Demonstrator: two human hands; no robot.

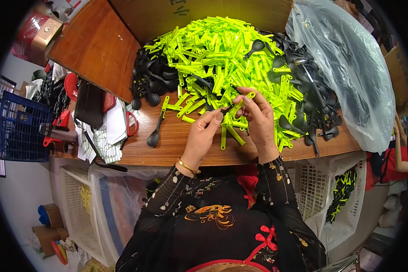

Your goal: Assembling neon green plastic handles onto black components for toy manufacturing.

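Note:
My left hand point(203, 138) is closed in a pinch on a thin black utensil stem point(229, 109), in front of a large heap of bright green plastic handles point(217, 50). My right hand point(259, 120) pinches a green handle point(251, 95), its holed end showing above the fingers. The two pieces meet between the hands; whether they are joined I cannot tell, since fingers cover part of them. To the left of the hands, a black slotted spoon point(153, 138) with a green handle fitted lies on the wooden table point(177, 152).
Black spoon heads point(153, 99) lie left of the heap, with more black utensil parts point(309, 106) to its right. Behind stands a cardboard sheet point(208, 10). Clear plastic sheeting point(344, 77) hangs at the right. Papers point(115, 131) and red scissors point(132, 124) lie left; white crates point(313, 190) stand below.

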